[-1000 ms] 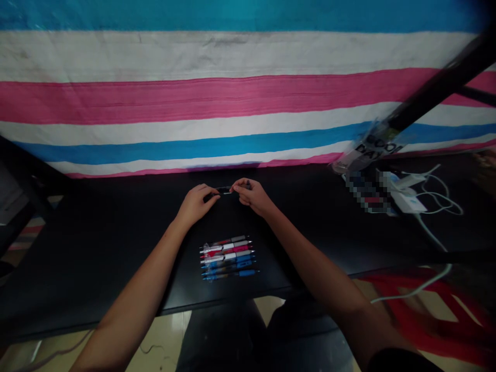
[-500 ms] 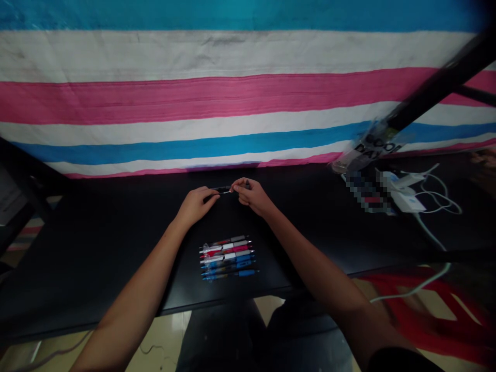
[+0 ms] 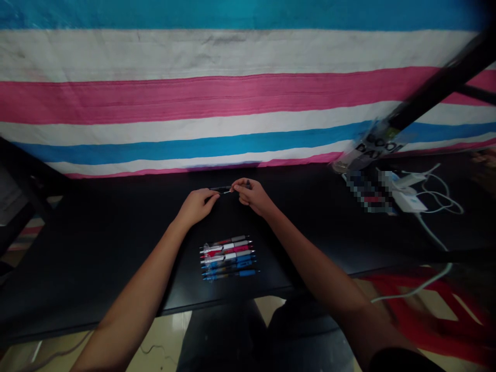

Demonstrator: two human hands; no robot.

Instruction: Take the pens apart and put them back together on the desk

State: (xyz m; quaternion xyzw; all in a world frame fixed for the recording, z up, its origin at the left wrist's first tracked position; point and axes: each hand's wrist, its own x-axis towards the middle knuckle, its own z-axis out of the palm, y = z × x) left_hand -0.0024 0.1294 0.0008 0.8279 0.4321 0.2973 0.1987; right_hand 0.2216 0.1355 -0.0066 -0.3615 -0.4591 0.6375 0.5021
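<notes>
Near the back of the black table, my left hand [image 3: 199, 205] is closed, thumb and fingers pinching the left end of a slim dark pen [image 3: 222, 188]. My right hand [image 3: 251, 196] pinches the pen's right end with its fingertips. A thin part with a light tip shows just under the pen, too small to make out. A short dark piece [image 3: 248, 183] sticks up between the right fingers. Closer to me lies a row of several pens [image 3: 230, 257], grey, white, red and blue, side by side with clear plastic at their left ends.
The black table [image 3: 101, 237] runs up to a striped sheet [image 3: 232, 98]. At right are a clear plastic bag [image 3: 368, 147] with lettering, a blurred-out item [image 3: 368, 192], and a white power strip [image 3: 411, 199] with cables. Below the table edge is a red stool [image 3: 411, 310].
Almost nothing differs. Both hands keep their place and grip on the pen; the whole view has shifted very slightly.
</notes>
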